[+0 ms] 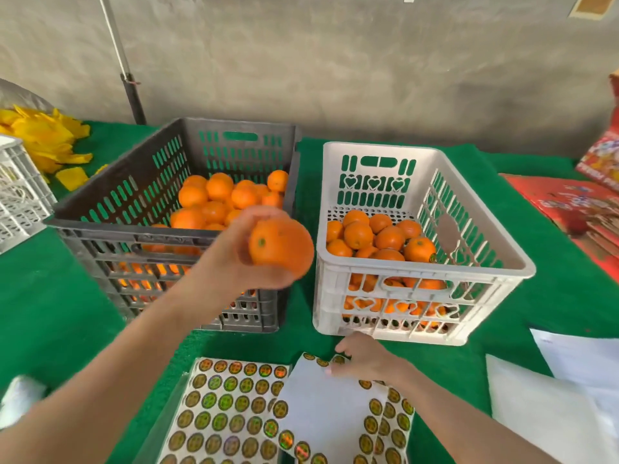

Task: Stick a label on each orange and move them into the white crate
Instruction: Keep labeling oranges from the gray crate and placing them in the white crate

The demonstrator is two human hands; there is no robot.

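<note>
My left hand (241,252) grips one orange (281,247) in the air, between the dark grey crate (110,209) and the white crate (418,276). The grey crate holds several oranges (217,199). More oranges (378,237) lie in the white crate. My right hand (363,360) rests low on a partly used label sheet (328,410), its fingertips pinching at a round label (339,359) near the sheet's top edge. A fuller sheet of round gold-green labels (231,406) lies to the left of it.
Everything stands on a green table cover (50,313). Yellow pieces (43,139) and another white crate (16,195) are at the far left. Red printed boxes (576,209) lie at the right, and white paper sheets (569,390) at the near right.
</note>
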